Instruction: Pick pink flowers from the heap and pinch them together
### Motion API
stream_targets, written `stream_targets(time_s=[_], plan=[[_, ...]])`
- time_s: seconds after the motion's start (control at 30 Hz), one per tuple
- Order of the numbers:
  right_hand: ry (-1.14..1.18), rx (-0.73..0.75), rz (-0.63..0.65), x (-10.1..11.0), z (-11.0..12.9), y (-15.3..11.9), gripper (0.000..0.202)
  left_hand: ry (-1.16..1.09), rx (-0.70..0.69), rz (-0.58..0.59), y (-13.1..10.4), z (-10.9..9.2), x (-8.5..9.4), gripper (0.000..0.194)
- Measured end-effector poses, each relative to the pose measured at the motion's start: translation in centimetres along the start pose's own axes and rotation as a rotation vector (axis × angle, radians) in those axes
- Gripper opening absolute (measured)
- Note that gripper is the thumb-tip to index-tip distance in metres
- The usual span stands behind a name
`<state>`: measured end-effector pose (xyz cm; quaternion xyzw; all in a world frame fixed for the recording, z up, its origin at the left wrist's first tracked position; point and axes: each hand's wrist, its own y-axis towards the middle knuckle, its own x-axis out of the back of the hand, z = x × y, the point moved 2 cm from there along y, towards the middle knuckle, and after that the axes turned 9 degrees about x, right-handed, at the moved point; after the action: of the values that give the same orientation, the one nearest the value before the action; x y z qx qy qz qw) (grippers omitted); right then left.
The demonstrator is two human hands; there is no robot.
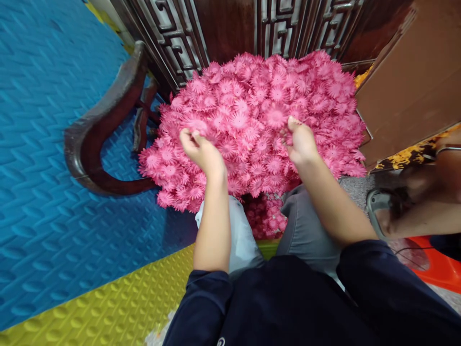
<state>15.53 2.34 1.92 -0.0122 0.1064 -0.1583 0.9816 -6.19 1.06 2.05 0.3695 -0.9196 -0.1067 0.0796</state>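
Note:
A wide heap of pink artificial flower heads (257,144) with thin, pointed petals spreads in front of me, over my knees. My left hand (205,153) is above its left part, thumb and fingers pinched at the edge of a blurred pink flower head (195,125). Over the right part, my right hand (302,140) pinches another pink flower head (275,117), also smeared by motion. More pink flowers (271,218) show lower down between my legs.
A curved dark wooden armrest (86,139) stands at left on blue textured matting (32,158). Carved dark wood panels (230,29) rise behind the heap. At right are a brown board (410,81), orange pieces (399,154), another person's sandaled foot (387,214) and a red plastic object (437,269).

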Motion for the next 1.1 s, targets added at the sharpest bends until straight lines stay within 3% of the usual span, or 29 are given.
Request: stream_targets(time_s=[0.03,0.1,0.17,0.3,0.43,0.77,0.97,1.1], plan=[[-0.018,0.042,0.039,0.5,0.3,0.4,0.036,-0.007,0.019,-0.151,0.5,0.1,0.6,0.018],[-0.006,0.033,0.142,0.7,0.7,0.5,0.034,0.025,-0.043,-0.215,0.8,-0.4,0.9,0.011],[0.037,-0.028,0.198,0.2,0.9,-0.1,0.031,0.123,-0.118,-0.131,0.0,-1.2,0.5,0.003],[0.127,-0.129,0.247,-1.6,0.8,-2.1,0.027,0.282,-0.173,0.045,-3.1,-2.6,-0.9,0.023],[0.199,-0.168,0.318,-2.5,0.7,-2.8,0.029,0.298,-0.232,0.216,-5.4,-3.3,-2.1,0.016],[0.171,-0.153,0.388,-2.5,0.9,-3.1,0.025,0.109,-0.118,0.323,-5.0,-2.3,-2.9,0.012],[0.171,-0.15,0.414,-2.4,0.8,-2.8,0.029,0.107,-0.15,0.367,-4.9,-2.1,-2.9,0.012],[0.147,-0.139,0.352,-2.2,0.8,-2.4,0.023,0.109,-0.199,0.417,-5.0,-2.3,-2.8,0.014]])
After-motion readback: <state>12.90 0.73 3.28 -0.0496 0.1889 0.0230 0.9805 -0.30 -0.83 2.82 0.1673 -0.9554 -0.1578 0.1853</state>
